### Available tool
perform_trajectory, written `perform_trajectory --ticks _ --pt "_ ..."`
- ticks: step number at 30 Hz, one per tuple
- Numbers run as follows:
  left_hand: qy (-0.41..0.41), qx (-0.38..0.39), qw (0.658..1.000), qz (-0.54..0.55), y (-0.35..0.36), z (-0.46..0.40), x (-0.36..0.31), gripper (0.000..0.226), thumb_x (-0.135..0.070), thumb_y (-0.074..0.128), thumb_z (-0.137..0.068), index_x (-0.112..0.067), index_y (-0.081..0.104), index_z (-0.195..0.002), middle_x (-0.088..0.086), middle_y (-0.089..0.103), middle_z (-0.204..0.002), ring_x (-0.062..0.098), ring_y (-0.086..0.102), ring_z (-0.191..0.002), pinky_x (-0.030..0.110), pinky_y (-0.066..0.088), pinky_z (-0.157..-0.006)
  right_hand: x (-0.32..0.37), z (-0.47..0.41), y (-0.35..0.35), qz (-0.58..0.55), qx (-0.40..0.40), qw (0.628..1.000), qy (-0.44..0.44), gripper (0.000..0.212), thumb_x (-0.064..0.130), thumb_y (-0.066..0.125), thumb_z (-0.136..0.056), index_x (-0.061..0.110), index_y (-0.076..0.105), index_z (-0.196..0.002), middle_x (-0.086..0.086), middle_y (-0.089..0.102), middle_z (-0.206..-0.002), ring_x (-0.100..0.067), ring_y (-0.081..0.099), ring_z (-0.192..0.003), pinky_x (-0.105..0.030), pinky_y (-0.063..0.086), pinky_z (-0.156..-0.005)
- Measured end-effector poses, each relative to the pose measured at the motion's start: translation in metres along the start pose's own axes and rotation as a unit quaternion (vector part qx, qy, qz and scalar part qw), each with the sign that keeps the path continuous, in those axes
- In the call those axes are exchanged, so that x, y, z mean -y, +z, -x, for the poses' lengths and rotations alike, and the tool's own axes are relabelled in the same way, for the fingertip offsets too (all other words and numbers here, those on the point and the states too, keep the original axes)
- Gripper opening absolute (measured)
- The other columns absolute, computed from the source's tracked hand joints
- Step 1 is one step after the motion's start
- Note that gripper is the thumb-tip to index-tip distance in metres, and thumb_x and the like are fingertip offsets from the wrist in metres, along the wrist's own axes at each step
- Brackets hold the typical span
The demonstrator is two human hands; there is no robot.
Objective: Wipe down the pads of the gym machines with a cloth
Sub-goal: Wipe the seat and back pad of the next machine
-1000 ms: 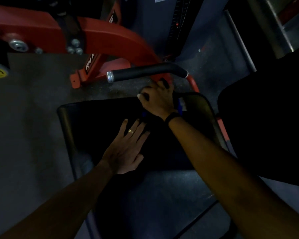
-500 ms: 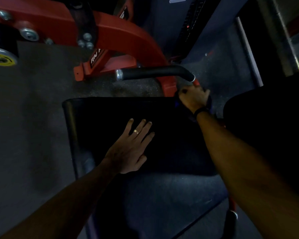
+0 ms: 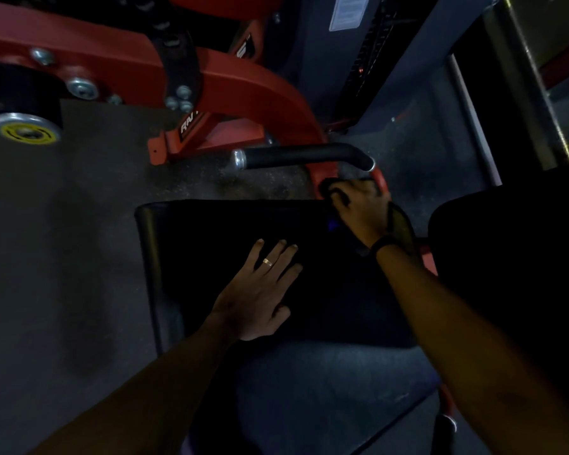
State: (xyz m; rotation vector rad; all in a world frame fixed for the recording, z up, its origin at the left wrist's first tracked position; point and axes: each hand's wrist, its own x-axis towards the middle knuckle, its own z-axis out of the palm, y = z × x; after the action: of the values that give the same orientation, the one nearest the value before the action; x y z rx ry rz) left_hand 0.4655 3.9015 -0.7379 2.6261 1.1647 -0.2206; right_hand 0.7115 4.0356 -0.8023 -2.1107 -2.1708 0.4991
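A black seat pad of a red gym machine lies below me in dim light. My left hand rests flat on the middle of the pad, fingers straight, a ring on one finger. My right hand is at the pad's far right corner, its fingers curled round a dark cloth. A bit of blue cloth shows by the thumb side. Most of the cloth is hidden under the hand and hard to make out.
A black handle bar juts out just beyond my right hand, fixed to the red machine frame. A second black pad fills the right side. Grey rubber floor lies to the left. A weight stack column stands behind.
My right hand with the cloth slid from the pad's middle to its far right corner, near the red frame. My left hand stayed flat on the pad.
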Motion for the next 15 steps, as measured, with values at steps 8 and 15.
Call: perform_trajectory --ticks 8,15 --pt "-0.014 0.007 1.000 -0.006 0.001 0.001 0.005 0.074 -0.050 0.050 -0.081 -0.013 0.045 -0.145 0.018 0.029 -0.160 0.033 0.025 -0.149 0.059 0.015 -0.120 0.008 -0.004 0.004 0.003 -0.029 0.990 0.138 0.038 0.035 0.043 -0.089 0.021 0.070 -0.111 -0.012 0.065 -0.123 -0.034 0.047 -0.121 -0.050 0.028 -0.099" --pt "-0.015 -0.007 1.000 -0.001 0.002 0.000 0.009 0.074 -0.048 0.047 -0.076 -0.012 0.051 -0.140 0.018 0.036 -0.157 0.034 0.030 -0.147 0.060 0.019 -0.118 -0.054 0.040 -0.002 -0.098 -0.082 0.965 0.229 0.055 0.047 0.038 -0.099 0.022 0.046 -0.148 -0.021 0.047 -0.146 -0.041 0.045 -0.131 -0.048 0.038 -0.105"
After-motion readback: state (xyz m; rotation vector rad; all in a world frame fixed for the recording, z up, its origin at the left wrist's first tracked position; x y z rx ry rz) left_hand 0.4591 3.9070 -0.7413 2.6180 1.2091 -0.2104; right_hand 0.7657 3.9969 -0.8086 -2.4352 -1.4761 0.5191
